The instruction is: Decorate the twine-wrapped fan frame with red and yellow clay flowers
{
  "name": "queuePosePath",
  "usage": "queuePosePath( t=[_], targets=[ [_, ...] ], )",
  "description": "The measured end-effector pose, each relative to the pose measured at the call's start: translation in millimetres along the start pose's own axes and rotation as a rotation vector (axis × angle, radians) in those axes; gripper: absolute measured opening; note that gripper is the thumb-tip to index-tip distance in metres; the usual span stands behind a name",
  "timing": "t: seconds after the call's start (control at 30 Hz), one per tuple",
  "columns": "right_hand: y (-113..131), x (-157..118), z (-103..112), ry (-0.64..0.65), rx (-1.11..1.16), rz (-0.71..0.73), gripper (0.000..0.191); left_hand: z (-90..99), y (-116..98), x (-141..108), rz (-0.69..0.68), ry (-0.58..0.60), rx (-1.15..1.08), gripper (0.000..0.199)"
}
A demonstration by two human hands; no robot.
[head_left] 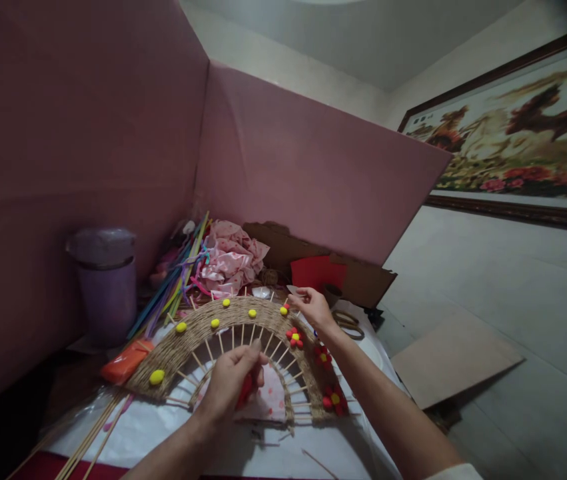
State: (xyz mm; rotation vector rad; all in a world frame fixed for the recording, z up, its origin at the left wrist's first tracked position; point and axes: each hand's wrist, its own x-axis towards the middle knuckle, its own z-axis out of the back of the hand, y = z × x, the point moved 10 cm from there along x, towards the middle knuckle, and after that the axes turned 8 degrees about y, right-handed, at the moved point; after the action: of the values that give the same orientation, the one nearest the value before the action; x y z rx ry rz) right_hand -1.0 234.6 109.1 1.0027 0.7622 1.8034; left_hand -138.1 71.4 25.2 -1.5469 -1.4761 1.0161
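A fan-shaped woven twine piece on thin wooden sticks stands in front of me. Yellow clay dots run along its arch, and several red flowers with yellow centres sit on its right side. My right hand is closed in a pinch at the upper right of the arch, its fingertips at a small red clay petal beside a yellow dot. My left hand is closed before the fan's pink-dotted inner half circle, with red clay partly hidden by its fingers.
An orange packet and loose wooden sticks lie at left, near a purple bin. Behind are coloured pipe cleaners, crumpled pink fabric and red sheet. Scissors lie right; pink panels stand behind.
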Motion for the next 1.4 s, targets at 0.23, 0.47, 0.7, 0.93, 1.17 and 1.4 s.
queuePosePath(
  t=[0.23,0.47,0.7,0.93,1.17,1.4],
  targets=[
    [69.8,-74.4,0.6,0.087,0.021,0.111,0.019,-1.4,-5.7,-3.6,0.003,0.026,-0.393,0.026],
    [107.8,-147.7,-30.8,0.107,-0.166,0.34,0.01,-15.0,-8.8,-7.0,-0.003,0.104,-0.472,0.02],
    [100.5,-160.4,-41.8,0.058,-0.231,0.425,0.016,-20.6,-12.6,-8.5,-0.092,0.15,-0.253,0.027],
    [92.0,-162.4,-34.1,0.028,-0.21,0.427,0.01,-17.3,-14.5,-9.7,-0.093,0.106,0.011,0.032],
    [91.7,-163.2,-33.0,0.027,-0.289,0.473,0.01,-12.1,-13.6,-1.5,-0.076,0.082,0.064,0.027],
    [85.3,-160.4,-34.1,0.062,-0.238,0.431,0.011,-10.6,-9.6,1.1,-0.044,0.085,0.094,0.024]
  ],
)
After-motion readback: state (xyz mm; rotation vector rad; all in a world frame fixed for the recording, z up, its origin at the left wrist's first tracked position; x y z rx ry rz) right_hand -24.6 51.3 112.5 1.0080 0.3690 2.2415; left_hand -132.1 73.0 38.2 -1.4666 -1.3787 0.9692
